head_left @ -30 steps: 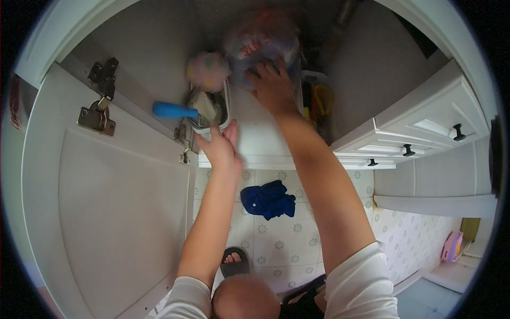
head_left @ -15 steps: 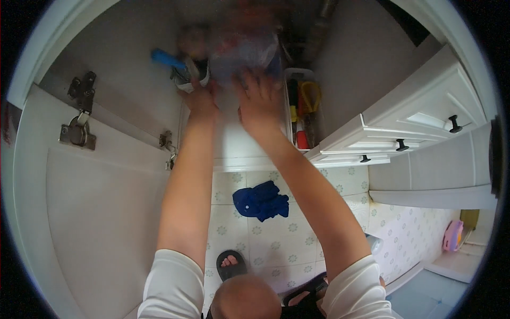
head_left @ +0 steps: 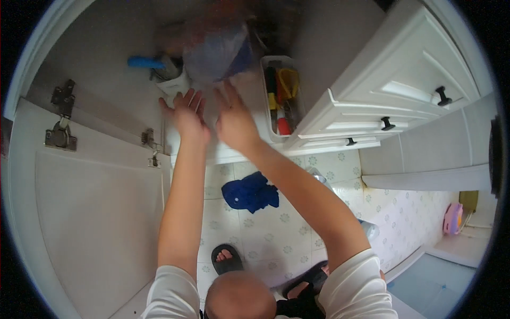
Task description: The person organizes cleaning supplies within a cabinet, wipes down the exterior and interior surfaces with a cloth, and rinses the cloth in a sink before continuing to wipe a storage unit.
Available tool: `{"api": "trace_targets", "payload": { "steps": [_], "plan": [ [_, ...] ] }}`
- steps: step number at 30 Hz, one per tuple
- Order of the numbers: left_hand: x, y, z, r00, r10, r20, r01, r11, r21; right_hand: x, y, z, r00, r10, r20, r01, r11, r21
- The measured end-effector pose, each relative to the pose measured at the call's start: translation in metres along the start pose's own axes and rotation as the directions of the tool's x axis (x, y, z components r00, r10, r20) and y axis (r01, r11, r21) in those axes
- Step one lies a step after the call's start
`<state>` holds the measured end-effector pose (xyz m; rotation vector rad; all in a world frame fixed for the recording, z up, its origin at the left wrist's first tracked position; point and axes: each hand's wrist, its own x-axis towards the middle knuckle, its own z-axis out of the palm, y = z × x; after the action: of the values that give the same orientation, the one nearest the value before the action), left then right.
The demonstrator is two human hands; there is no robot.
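Note:
Over the white floor of an open cabinet [head_left: 212,154], my left hand [head_left: 187,117] is open with its fingers spread and nothing in it. Just beyond its fingertips stands a small white container [head_left: 177,85] with a blue-handled tool [head_left: 144,63] leaning out to the left. My right hand [head_left: 236,121] is beside it, also empty, fingers stretched forward and slightly blurred. Its fingertips are nearest to a cloudy plastic bag [head_left: 212,58], whose contents I cannot make out. To the right lies a long white bin [head_left: 264,80] holding several tools, among them a yellow-handled one [head_left: 288,82].
The cabinet door [head_left: 101,212] hangs open at left on metal hinges. White drawers [head_left: 393,101] with black knobs stand at right. A dark blue cloth [head_left: 249,192] lies on the tiled floor, and a clear plastic bottle [head_left: 369,229] is by my right arm.
Both hands have drawn back toward me, away from the container and the bag, and the left fingers have spread. The view has shifted, so more of the tool bin shows.

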<state>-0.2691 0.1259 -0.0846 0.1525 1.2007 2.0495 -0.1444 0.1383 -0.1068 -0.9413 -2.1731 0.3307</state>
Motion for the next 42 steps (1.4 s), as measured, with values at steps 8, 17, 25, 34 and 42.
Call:
{"api": "trace_targets", "payload": {
  "steps": [8,17,25,34,42],
  "plan": [
    [-0.193,-0.032,-0.067,0.790,0.055,0.610,-0.397,0.805,0.441,-0.189,-0.021,-0.155,0.824,-0.165,0.543,-0.043,0.936,0.350],
    [-0.272,-0.182,-0.092,0.510,-0.746,0.429,-0.244,0.353,0.903,-0.315,0.107,-0.278,0.831,0.521,0.196,-0.466,0.844,-0.266],
    [-0.280,-0.228,-0.069,0.322,-0.944,-0.075,0.439,0.079,0.895,-0.309,0.112,-0.280,0.788,0.552,0.274,-0.480,0.828,-0.288],
    [-0.301,-0.266,-0.064,0.455,-0.889,0.047,0.446,0.273,0.852,-0.291,0.086,-0.329,0.856,0.517,-0.006,-0.515,0.851,-0.103],
    [-0.282,-0.198,-0.076,0.522,-0.837,0.164,0.299,0.360,0.884,-0.348,0.082,-0.385,0.716,0.665,0.210,-0.686,0.726,0.041]
  ]
}}
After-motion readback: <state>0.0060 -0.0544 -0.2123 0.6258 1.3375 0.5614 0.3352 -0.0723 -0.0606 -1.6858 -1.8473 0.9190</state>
